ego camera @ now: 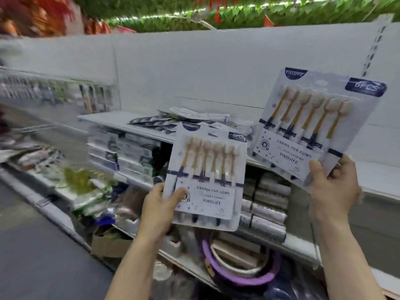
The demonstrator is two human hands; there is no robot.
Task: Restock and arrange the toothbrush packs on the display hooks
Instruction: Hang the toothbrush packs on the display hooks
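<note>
While I stand at the shelf (121,119), my left hand (159,210) grips one toothbrush pack (205,176) by its lower left corner, and my right hand (334,187) grips a second pack (318,126) by its bottom edge, raised higher. Both read "YIKOJIFE", "CARING FOR GUMS" and "6PCS"; each shows six brushes. More packs lie in a loose pile (184,120) on the shelf behind.

Right toothbrush pack (313,126): "YIKOJIFE", "6PCS", "CARING FOR GUMS". Left toothbrush pack (205,176): "CARING FOR GUMS", "YIKOJIFE".
</note>
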